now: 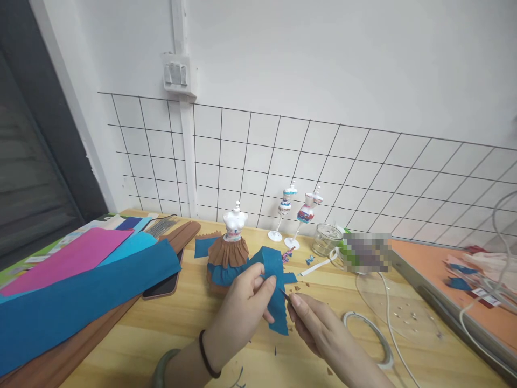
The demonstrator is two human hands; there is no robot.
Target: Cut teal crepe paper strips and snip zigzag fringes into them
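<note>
My left hand (252, 293) pinches a strip of blue crepe-like paper (272, 261) between thumb and fingers, and the strip hangs down past them. Its lower right edge looks uneven. Against that edge, my right hand (313, 323) grips a small dark pointed tool (285, 295); most of it is hidden in the fingers, so its kind cannot be made out. Just behind my left hand stands a white mini dress form (235, 222) wearing a brown gathered skirt layer (228, 251) over a blue layer (222, 275).
Coloured sheets (76, 258) and a phone (163, 288) lie at left. Two decorated mini dress forms (285, 207) (307, 213), a glass jar (328, 240) and a tape roll (369, 318) stand or lie beyond and right. Scraps (297, 288) dot the table; a white cable (390, 312) crosses it.
</note>
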